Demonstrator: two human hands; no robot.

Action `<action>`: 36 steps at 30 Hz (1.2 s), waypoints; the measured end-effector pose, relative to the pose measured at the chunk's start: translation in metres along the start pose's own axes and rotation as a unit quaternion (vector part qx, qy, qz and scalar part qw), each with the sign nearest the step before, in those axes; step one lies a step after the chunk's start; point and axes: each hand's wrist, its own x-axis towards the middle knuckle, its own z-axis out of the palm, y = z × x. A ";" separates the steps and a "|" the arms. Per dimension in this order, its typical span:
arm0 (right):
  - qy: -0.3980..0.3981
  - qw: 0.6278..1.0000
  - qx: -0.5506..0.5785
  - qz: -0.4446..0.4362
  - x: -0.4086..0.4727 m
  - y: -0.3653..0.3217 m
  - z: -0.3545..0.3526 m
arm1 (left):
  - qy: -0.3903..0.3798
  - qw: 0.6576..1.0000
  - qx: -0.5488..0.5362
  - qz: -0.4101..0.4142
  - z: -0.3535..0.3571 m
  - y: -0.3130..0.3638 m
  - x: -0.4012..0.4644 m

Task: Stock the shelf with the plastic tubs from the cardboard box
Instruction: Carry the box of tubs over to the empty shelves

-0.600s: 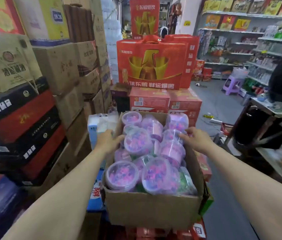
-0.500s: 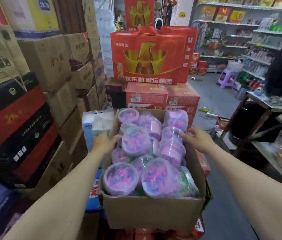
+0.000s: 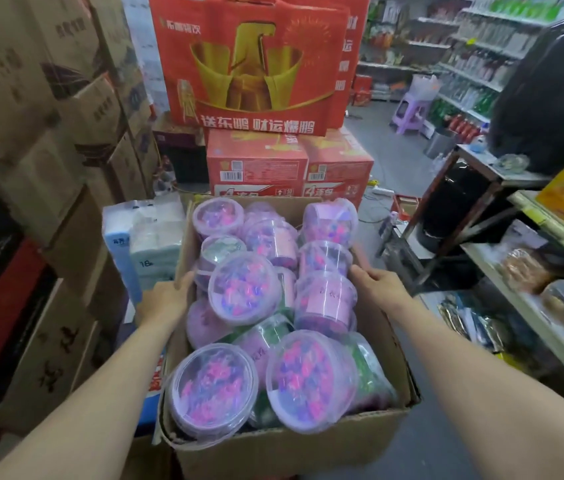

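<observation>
An open cardboard box sits in front of me, heaped with several clear plastic tubs full of pink and purple pieces. A few green-filled tubs lie lower in the pile. My left hand grips the box's left wall, fingers curled over the rim. On the opposite wall, my right hand grips the rim the same way. A shelf with packaged goods runs along the right side.
Stacked brown and black cartons wall off the left. Red drink cases are piled just behind the box. Tissue packs stand at its left. A dark metal stand and a purple stool stand in the aisle on the right.
The view has closed in on the box and tilted down. Both hands stay clamped on the box walls, and the box looks slightly shifted to the right.
</observation>
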 end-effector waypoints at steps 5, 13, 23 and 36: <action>0.004 1.000 -0.014 0.024 0.010 0.012 0.003 | 0.012 1.000 0.011 0.008 0.007 -0.003 0.006; 0.031 0.998 -0.025 0.052 0.018 0.021 0.006 | 0.023 0.999 0.025 0.038 0.010 -0.013 0.013; 0.056 0.997 -0.032 0.039 -0.012 0.030 0.003 | 0.019 0.999 -0.011 0.045 0.004 -0.026 -0.005; 0.102 0.993 -0.020 0.049 -0.126 0.083 -0.029 | 0.034 0.996 -0.026 0.083 0.008 -0.063 -0.107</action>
